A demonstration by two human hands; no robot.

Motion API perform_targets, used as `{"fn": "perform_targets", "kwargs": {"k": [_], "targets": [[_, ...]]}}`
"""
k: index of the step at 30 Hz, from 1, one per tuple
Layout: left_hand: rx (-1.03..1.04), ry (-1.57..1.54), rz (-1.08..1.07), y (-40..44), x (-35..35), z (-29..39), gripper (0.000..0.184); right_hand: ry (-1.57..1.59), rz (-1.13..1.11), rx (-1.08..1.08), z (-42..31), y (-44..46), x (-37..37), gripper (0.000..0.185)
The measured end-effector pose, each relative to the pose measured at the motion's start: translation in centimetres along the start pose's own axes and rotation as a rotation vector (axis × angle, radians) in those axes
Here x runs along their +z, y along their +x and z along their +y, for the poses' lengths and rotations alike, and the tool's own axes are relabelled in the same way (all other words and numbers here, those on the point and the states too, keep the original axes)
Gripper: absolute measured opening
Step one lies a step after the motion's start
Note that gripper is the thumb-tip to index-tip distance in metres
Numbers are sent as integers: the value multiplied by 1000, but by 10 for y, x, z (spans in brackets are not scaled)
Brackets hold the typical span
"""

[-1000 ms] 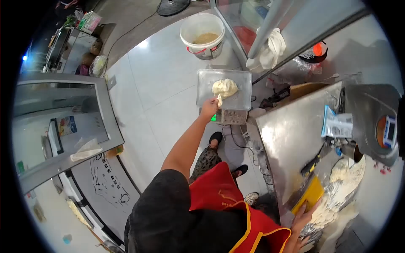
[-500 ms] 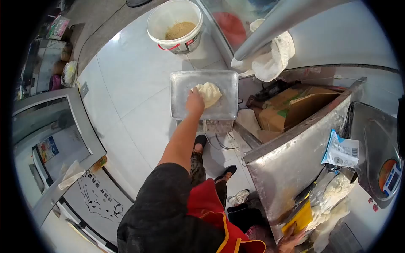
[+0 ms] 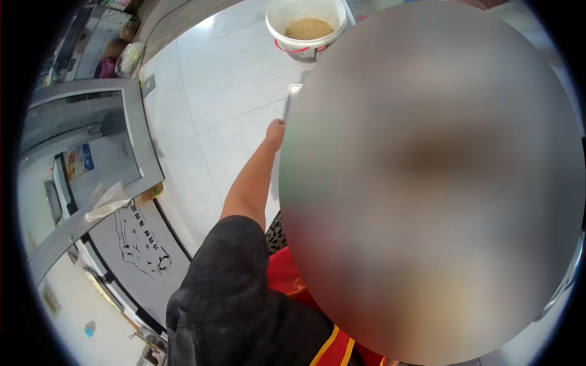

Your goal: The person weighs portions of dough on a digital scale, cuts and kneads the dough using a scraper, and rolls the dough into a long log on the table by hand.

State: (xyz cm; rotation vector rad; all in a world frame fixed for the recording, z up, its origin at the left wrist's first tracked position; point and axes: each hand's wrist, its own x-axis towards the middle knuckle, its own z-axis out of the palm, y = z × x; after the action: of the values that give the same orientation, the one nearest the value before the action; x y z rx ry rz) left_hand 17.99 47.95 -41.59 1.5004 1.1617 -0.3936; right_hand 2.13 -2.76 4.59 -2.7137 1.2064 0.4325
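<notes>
Your left hand was stretched out toward the far side, at the left edge of the metal tray. A big blurred patch covered most of the right side, so you could see only the tray's far left corner and a strip of its left edge. The patch also cut across your left fingers, and whether they were gripping the edge or just resting there, I could not tell. Your right hand was out of sight, so how its fingers stood could not be told either.

Beyond the tray, on the pale floor, stood a white bucket with a red handle and brown grainy stuff inside. To your left was a grey-framed glass door, with a pale cloth hanging on its near edge. Nearest you were your black sleeve and red apron.
</notes>
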Motion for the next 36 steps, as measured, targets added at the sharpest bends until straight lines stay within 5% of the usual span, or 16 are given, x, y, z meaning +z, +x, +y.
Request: {"fn": "perform_targets", "kwargs": {"k": [4, 10, 14, 16, 17, 20, 22, 24, 25, 28, 36], "targets": [[3, 85, -77, 1, 16, 22, 75, -29, 156, -382, 94, 41, 22, 54], [157, 479, -110, 15, 69, 60, 97, 53, 147, -249, 84, 32, 21, 51], [317, 699, -100, 22, 93, 63, 99, 10, 286, -399, 135, 49, 35, 52], [383, 676, -39, 29, 103, 50, 93, -163, 351, -577, 134, 50, 30, 52], [424, 664, -8, 33, 105, 49, 90, -229, 346, -472, 129, 48, 29, 51], [284, 831, -54, 18, 107, 57, 80, 387, 173, -202, 61, 24, 32, 51], [166, 798, 12, -3, 110, 57, 69, 493, 127, -281, 98, 35, 36, 51], [364, 797, 169, -17, 115, 43, 55, 551, 90, -233, 80, 30, 32, 39], [551, 736, 197, -16, 114, 24, 47, 299, 162, -319, 103, 34, 35, 39], [1003, 732, 331, -52, 93, 11, 47, 304, 166, -195, 86, 31, 30, 49], [1041, 743, 150, -319, -2, 107, 21, 276, 93, -344, 89, 34, 9, 60]]}}
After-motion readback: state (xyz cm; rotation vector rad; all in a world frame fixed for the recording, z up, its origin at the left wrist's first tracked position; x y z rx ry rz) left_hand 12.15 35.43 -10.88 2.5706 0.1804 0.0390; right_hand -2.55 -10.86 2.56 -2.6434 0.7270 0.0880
